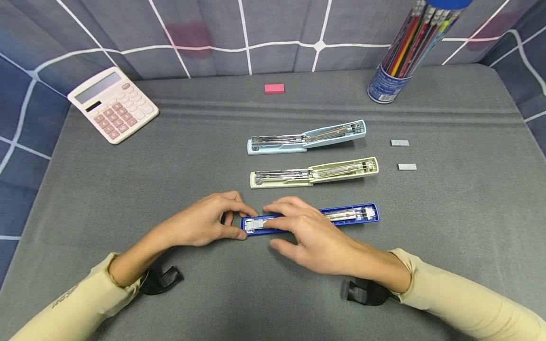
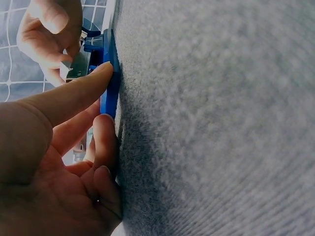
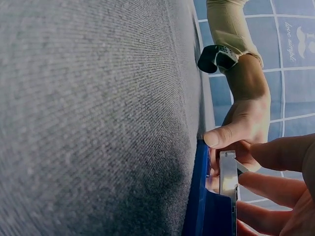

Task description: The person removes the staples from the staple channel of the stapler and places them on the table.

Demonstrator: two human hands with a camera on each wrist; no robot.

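A blue stapler (image 1: 370,213) lies opened out flat, its metal staple channel facing up. At its left end my left hand (image 1: 204,220) pinches the base between thumb and fingers. A strip of staples (image 1: 254,224) sits in that end of the channel. My right hand (image 1: 315,239) arches over the stapler's middle and hides part of it, one fingertip right at the strip and the thumb apart on the near side. In the right wrist view, the metal channel (image 3: 228,177) stands above the blue base (image 3: 198,182), beside the right fingers.
Beyond the hands lie a green stapler (image 1: 281,183) and a light blue stapler (image 1: 277,150), both opened out. Two staple strips (image 1: 399,143) lie to their right. Farther back are a pink block (image 1: 274,89), a calculator (image 1: 128,113) and a pencil canister (image 1: 386,87).
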